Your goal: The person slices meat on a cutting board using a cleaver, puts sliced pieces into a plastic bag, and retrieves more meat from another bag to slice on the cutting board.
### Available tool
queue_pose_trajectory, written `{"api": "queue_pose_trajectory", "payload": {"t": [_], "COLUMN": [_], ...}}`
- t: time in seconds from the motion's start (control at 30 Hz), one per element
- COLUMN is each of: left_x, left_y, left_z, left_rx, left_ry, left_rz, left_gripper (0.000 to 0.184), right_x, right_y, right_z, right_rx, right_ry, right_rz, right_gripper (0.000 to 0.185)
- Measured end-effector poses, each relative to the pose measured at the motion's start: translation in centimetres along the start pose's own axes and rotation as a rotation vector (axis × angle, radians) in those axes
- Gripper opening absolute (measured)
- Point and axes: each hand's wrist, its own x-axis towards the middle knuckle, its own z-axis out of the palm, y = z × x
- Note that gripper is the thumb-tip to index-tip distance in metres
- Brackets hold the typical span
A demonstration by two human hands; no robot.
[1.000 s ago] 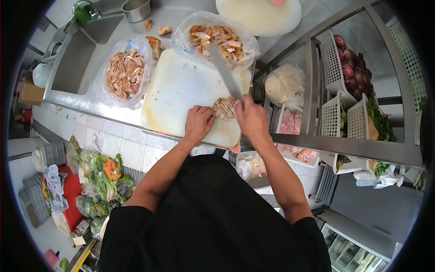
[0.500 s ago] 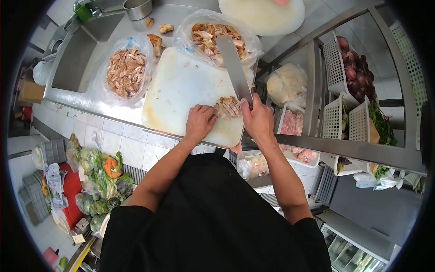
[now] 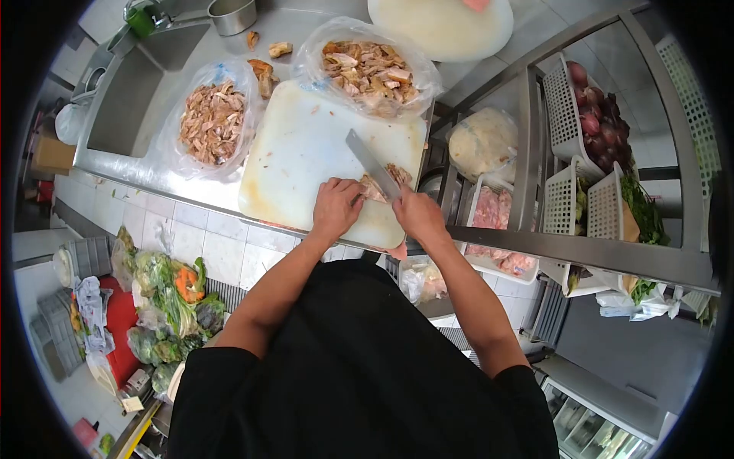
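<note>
On the white cutting board (image 3: 294,161), my left hand (image 3: 336,208) has its fingers curled against a piece of cooked meat (image 3: 373,190). My right hand (image 3: 420,216) grips the handle of a cleaver (image 3: 368,159). Its broad blade stands in the meat close to my left fingertips, and chopped meat (image 3: 398,174) lies on the blade's right side. Beyond the board is a clear plastic bag of chopped meat (image 3: 371,70). Another open bag of chopped meat (image 3: 212,122) sits to the left.
A sink (image 3: 126,115) is at the left and a metal pot (image 3: 232,15) stands behind. Larger meat pieces (image 3: 264,76) lie on the steel counter. At right, a metal rack (image 3: 527,145) holds baskets, with red onions (image 3: 600,126) in one.
My right hand has moved left and slightly down with the cleaver, bringing the blade from the meat's right edge into it. Part of the meat is now right of the blade. My left hand stays put.
</note>
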Motion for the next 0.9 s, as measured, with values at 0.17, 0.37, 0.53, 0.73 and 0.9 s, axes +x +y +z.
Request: {"api": "queue_pose_trajectory", "payload": {"t": [0.17, 0.37, 0.53, 0.73, 0.9], "left_x": [0.1, 0.1, 0.0, 0.1, 0.5], "left_y": [-0.3, -0.2, -0.5, -0.4, -0.9], "left_z": [0.0, -0.1, -0.1, -0.1, 0.1], "left_rx": [-0.002, -0.021, -0.021, -0.056, -0.057], "left_ry": [-0.016, 0.001, -0.001, 0.01, -0.001], "left_rz": [-0.01, -0.009, -0.006, -0.032, -0.006], "left_gripper": [0.021, 0.022, 0.022, 0.018, 0.018], "right_x": [0.4, 0.4, 0.8, -0.6, 0.3], "right_y": [-1.8, -2.3, -1.1, -4.4, -0.2], "right_z": [-2.8, -1.8, -1.0, -4.3, 1.4], "right_rx": [-0.035, 0.133, -0.072, 0.272, -0.107], "right_ry": [0.02, 0.159, -0.086, 0.183, -0.117], "right_rz": [-0.047, 0.001, -0.079, -0.01, -0.081], "right_gripper": [0.028, 0.029, 0.031, 0.031, 0.03]}}
